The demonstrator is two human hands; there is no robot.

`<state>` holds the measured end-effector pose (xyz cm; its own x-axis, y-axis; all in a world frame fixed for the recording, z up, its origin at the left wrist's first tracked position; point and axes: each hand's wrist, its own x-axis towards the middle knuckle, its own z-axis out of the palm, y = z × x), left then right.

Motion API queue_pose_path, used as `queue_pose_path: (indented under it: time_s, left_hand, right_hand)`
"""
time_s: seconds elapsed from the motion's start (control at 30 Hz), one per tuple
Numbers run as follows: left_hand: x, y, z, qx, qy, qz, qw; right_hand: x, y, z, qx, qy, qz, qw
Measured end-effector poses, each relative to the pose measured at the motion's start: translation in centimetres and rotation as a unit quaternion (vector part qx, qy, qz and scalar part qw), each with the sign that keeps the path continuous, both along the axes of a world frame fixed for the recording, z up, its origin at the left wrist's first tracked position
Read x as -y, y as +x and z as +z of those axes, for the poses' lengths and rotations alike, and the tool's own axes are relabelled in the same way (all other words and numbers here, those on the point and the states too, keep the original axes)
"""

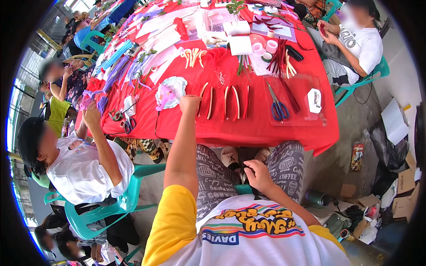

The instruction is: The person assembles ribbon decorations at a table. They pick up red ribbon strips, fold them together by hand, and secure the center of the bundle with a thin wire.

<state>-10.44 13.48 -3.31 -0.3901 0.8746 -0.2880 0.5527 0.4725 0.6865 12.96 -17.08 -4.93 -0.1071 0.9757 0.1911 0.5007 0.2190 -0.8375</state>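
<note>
- The left hand is held over a red tablecloth, fingers curled inward; whether anything is gripped cannot be told.
- Just right of it, red-and-cream strips are laid out in a spaced row.
- Left of it, a pink-and-purple glue gun is set on a crumpled pale sheet.
- The right hand is kept above patterned trousers, fingers bent; its grasp cannot be made out.
- Beyond the right hand, blue-handled scissors are placed on clear plastic.
- Beyond the left hand, cream pieces are bunched.
</note>
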Motion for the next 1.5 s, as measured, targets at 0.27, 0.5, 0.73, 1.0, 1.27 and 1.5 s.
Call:
queue_pose_path:
  time_s: [0.27, 0.5, 0.73, 1.0, 1.27, 1.5]
  left_hand:
    - [-1.0, -2.4, -2.2, 0.075, 0.052, 0.066, 0.994]
    - [4.2, -1.4, 7.4, 0.416, 0.129, -0.047, 0.899]
    - [15.3, 0.8, 16.0, 0.495, 0.076, -0.223, 0.836]
    - [20.5, 2.3, 17.8, 0.388, 0.138, -0.279, 0.868]
    - [23.1, 2.7, 18.1, 0.240, 0.250, -0.339, 0.875]
    - [23.7, 2.7, 19.6, 0.322, 0.222, -0.286, 0.875]
  right_hand:
    - [-0.1, -0.9, 0.4, -0.012, -0.016, 0.017, 1.000]
    - [-4.5, 1.1, 4.7, -0.079, -0.037, -0.032, 0.996]
    - [-14.0, -0.6, 18.7, -0.235, 0.015, 0.068, 0.969]
    - [-12.4, 0.3, 23.2, -0.162, -0.054, 0.150, 0.974]
    - [-9.6, 1.2, 26.1, -0.127, -0.068, 0.116, 0.983]
    - [-7.5, 2.6, 25.7, -0.007, -0.016, 0.105, 0.994]
